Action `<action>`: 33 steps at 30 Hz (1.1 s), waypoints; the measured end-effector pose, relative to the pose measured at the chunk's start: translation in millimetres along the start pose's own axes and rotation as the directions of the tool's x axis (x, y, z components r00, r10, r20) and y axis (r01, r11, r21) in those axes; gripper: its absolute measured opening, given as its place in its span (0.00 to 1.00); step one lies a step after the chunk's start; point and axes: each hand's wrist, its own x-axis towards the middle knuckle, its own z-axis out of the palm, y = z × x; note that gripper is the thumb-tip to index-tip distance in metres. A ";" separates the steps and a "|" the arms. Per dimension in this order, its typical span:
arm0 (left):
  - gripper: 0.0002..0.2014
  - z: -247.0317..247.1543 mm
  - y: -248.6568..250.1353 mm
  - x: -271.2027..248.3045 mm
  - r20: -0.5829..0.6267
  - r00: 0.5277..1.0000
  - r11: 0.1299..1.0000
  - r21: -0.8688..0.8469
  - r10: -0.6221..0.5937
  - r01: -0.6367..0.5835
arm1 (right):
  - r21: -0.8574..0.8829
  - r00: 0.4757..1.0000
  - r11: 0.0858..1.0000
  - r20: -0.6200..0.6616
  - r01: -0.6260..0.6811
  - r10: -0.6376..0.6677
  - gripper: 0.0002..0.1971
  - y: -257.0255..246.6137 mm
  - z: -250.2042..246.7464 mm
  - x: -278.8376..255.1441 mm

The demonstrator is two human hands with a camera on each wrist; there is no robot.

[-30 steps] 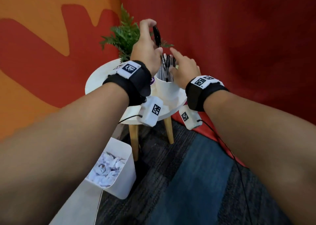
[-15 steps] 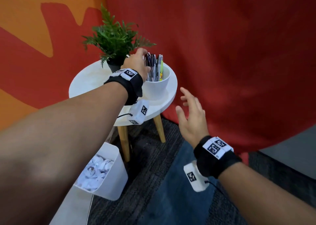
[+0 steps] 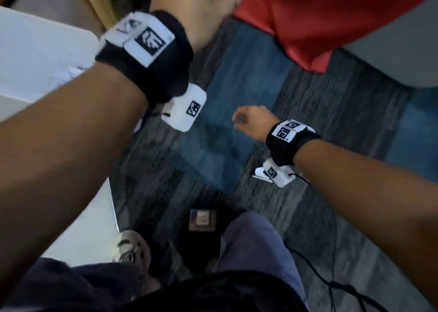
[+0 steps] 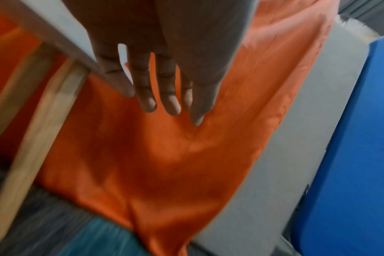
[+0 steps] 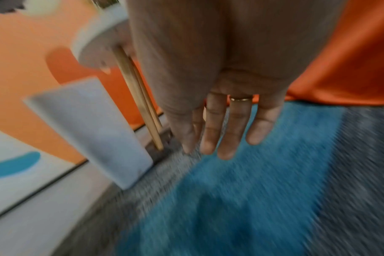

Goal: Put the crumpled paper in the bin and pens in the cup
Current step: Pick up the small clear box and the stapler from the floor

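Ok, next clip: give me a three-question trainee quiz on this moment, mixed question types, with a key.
1. True or false: the left hand holds a pen.
2. Multiple choice: in the right wrist view, the white bin stands A) on the round table, B) on the floor beside the table's wooden legs, C) on the blue carpet patch.
3. Short answer: what does the right hand wear on one finger?

Key
1. False. Its fingers are straight and hold nothing.
2. B.
3. A thin gold-coloured ring; the hand itself holds nothing, with its fingers extended over the blue carpet.
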 end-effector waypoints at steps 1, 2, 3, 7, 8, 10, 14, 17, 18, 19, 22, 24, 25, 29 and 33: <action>0.11 10.2 -2.1 -9.1 0.056 0.998 0.995 -0.095 0.037 -0.031 | -0.020 0.999 0.999 0.040 -0.029 0.030 0.07 10.9 12.3 -0.7; 0.09 25.5 -7.7 -21.4 0.132 0.991 0.993 -0.121 0.029 -0.013 | -0.044 0.995 0.997 0.077 -0.055 0.058 0.07 21.2 24.3 -1.2; 0.08 40.8 -15.1 -37.5 0.200 0.980 0.993 -0.118 0.017 0.007 | -0.071 0.990 0.995 0.116 -0.076 0.084 0.08 30.9 35.7 -1.3; 0.07 101.3 -52.7 -104.7 0.450 0.891 0.995 -0.037 -0.064 0.090 | -0.195 0.958 0.975 0.240 -0.109 0.155 0.10 59.8 77.0 -3.8; 0.07 112.3 -60.6 -123.0 0.533 0.842 0.996 0.004 -0.081 0.093 | -0.218 0.952 0.970 0.259 -0.108 0.165 0.13 65.7 86.4 -5.2; 0.06 131.6 -78.0 -157.6 0.693 0.711 0.993 0.080 -0.115 0.083 | -0.286 0.943 0.954 0.284 -0.093 0.176 0.19 78.1 103.3 -8.7; 0.08 159.1 -112.1 -226.0 0.869 0.466 0.981 0.192 -0.169 -0.002 | -0.439 0.934 0.896 0.292 -0.062 0.207 0.35 100.9 131.2 -15.4; 0.14 177.1 -133.4 -270.1 0.927 0.336 0.972 0.212 -0.168 -0.099 | -0.461 0.930 0.885 0.293 -0.064 0.220 0.37 110.9 143.8 -17.3; 0.16 182.1 -139.6 -279.9 0.934 0.302 0.967 0.230 -0.189 -0.107 | -0.471 0.930 0.879 0.290 -0.066 0.225 0.37 112.6 146.7 -17.2; 0.16 187.0 -146.0 -288.7 0.937 0.275 0.962 0.252 -0.215 -0.106 | -0.479 0.931 0.875 0.283 -0.071 0.231 0.36 114.0 150.0 -17.2; 0.19 197.3 -161.3 -307.4 0.929 0.248 0.943 0.310 -0.274 -0.118 | -0.509 0.942 0.857 0.242 -0.080 0.232 0.35 117.3 158.2 -16.6; 0.20 200.5 -167.8 -315.9 0.922 0.252 0.935 0.333 -0.295 -0.124 | -0.520 0.949 0.851 0.223 -0.075 0.221 0.34 120.5 161.3 -16.7; 0.20 202.2 -171.6 -318.6 0.918 0.255 0.930 0.343 -0.303 -0.130 | -0.527 0.953 0.847 0.217 -0.069 0.212 0.33 120.9 162.3 -15.6; 0.23 208.6 -183.2 -325.9 0.916 0.244 0.922 0.360 -0.320 -0.142 | -0.542 0.962 0.839 0.198 -0.053 0.188 0.25 117.3 161.8 -11.5; 0.26 209.3 -185.2 -327.9 0.924 0.206 0.927 0.352 -0.322 -0.128 | -0.495 0.959 0.866 0.205 -0.072 0.197 0.27 101.0 154.5 -10.2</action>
